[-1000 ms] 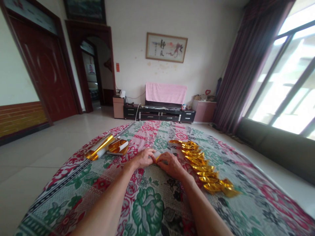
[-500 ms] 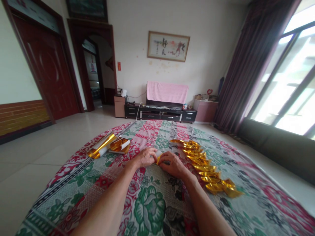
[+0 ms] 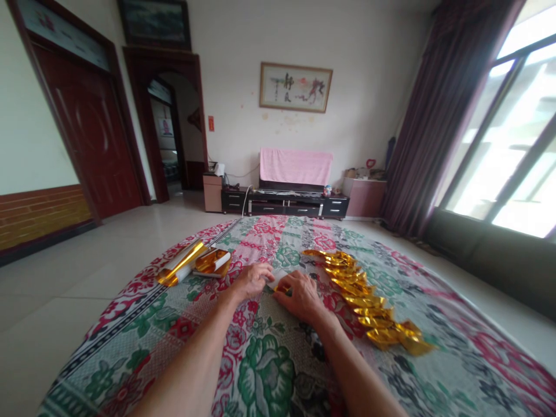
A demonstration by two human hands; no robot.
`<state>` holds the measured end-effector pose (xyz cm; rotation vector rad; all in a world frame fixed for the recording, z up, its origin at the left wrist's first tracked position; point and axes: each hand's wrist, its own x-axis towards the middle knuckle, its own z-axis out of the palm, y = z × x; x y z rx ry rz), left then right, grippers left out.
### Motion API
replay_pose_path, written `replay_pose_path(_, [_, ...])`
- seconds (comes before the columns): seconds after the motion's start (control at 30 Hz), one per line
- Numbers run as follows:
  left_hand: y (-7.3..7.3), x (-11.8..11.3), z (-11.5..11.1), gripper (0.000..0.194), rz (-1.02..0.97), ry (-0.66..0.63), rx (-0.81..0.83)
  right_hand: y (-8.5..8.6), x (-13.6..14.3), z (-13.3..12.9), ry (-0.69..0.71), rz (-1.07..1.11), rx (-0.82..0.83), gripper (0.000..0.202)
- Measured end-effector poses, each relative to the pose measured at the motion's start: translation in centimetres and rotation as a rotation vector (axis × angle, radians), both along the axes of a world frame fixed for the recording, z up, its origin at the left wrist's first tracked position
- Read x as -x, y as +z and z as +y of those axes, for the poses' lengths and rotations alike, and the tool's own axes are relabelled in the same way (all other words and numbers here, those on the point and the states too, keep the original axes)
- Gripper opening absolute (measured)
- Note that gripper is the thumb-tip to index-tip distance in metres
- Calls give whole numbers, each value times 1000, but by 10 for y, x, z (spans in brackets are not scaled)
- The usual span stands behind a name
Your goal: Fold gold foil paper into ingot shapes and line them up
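A small sheet of gold foil paper [image 3: 275, 280], white on its back, lies between my hands in the middle of the cloth-covered table, partly hidden by my fingers. My left hand [image 3: 253, 281] has its fingers bent and closed at the sheet's left edge. On the sheet's right side my right hand [image 3: 300, 293] is closed over it, thumb and fingers pinching, with a bit of gold showing under them. To the right runs a slanting row of folded gold foil pieces [image 3: 354, 282], several of them overlapping.
At the left of the table are a rolled gold sheet [image 3: 182, 265] and a stack of foil paper [image 3: 214, 263] with a curled top sheet. A floral cloth [image 3: 264, 370] covers the round table. Beyond stands a low black cabinet [image 3: 284, 207] under a pink cloth [image 3: 296, 166].
My left hand has shifted slightly left, away from my right hand, and more of the paper's white side shows between them. The camera view has tilted up a little.
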<state>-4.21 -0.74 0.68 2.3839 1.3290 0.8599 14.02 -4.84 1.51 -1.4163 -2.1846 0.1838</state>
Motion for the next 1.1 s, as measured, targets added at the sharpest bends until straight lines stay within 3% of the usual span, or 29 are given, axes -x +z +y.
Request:
replay_pose_path(0.33, [-1,-2,-1,44,-24,63,-28,5,-5,1,92,-25,-43,12])
replay_pose_path(0.57, [-7,-4,5,47,41,55,-76,6,-16,5,174,22,-21,18])
replay_pose_path(0.77, [-6,-6,3,43,81,39,-78,5,-11,3,144,20,-34,10])
replay_pose_path(1.1, [4,-2,-3,36,95,-80,34,-3,-9,5,102,38,-34,17])
